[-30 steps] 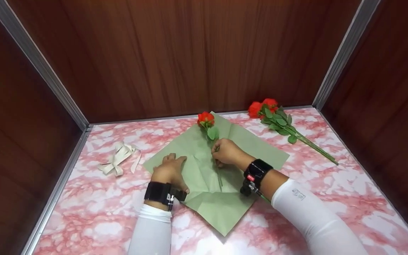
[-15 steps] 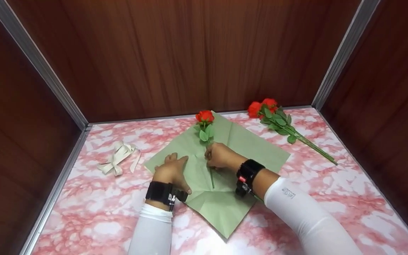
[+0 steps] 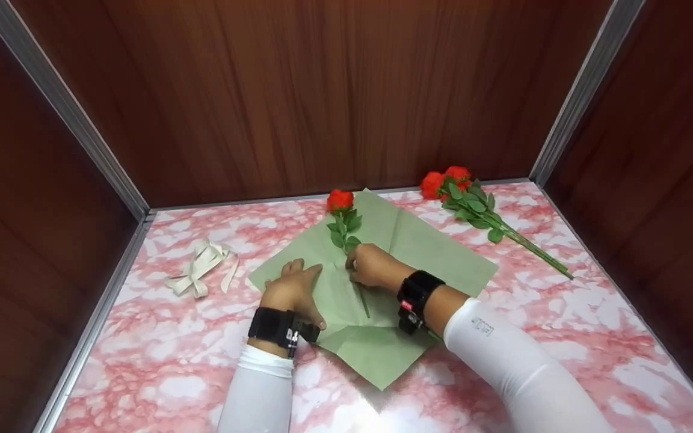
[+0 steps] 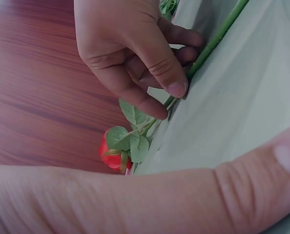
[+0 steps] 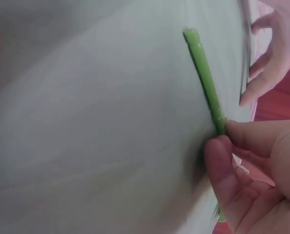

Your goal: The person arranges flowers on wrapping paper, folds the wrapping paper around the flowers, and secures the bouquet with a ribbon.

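Observation:
A single red rose with green leaves lies over the sheet of green wrapping paper, its bloom toward the far corner. My right hand pinches its stem between thumb and fingers, close over the paper; the cut end points toward me. At the paper's left side my left hand rests with fingers spread, pressing the sheet. In the left wrist view, the left thumb crosses the foreground, with the rose's stem beyond it.
More red roses with long stems lie at the back right of the pink marbled table. A cream ribbon bow lies left of the paper. Dark wood panels enclose the back and sides.
My right hand has moved left with the rose, shifting the bloom left and turning the flower slightly. The paper's near corner shifted a little. My left hand stayed almost in place.

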Demonstrator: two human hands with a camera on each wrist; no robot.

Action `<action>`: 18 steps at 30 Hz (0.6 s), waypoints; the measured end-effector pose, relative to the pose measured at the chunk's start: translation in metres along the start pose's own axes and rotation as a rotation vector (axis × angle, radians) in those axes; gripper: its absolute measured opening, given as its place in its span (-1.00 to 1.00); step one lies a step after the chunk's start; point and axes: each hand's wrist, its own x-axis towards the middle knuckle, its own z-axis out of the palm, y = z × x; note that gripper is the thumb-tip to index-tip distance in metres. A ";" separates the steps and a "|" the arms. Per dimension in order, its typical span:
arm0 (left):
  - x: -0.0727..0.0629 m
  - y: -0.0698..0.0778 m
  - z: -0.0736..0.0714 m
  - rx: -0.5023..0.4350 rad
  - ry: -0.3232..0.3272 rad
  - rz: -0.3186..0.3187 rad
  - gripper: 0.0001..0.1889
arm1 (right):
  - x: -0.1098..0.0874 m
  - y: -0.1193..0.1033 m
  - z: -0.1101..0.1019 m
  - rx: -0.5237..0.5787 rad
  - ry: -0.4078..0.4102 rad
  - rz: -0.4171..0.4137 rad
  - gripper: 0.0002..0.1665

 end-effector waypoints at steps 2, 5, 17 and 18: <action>0.000 -0.001 0.000 0.005 -0.002 0.002 0.49 | -0.005 -0.012 -0.009 0.024 -0.027 0.047 -0.77; 0.000 0.000 0.000 0.010 -0.005 0.003 0.49 | -0.011 -0.024 -0.019 0.053 -0.062 0.096 -0.76; -0.001 0.000 0.001 0.008 0.002 0.002 0.51 | 0.011 0.010 0.013 0.060 -0.010 0.122 -0.80; -0.001 0.001 0.001 0.006 0.002 0.003 0.50 | 0.012 0.012 0.014 0.048 -0.010 0.115 -0.81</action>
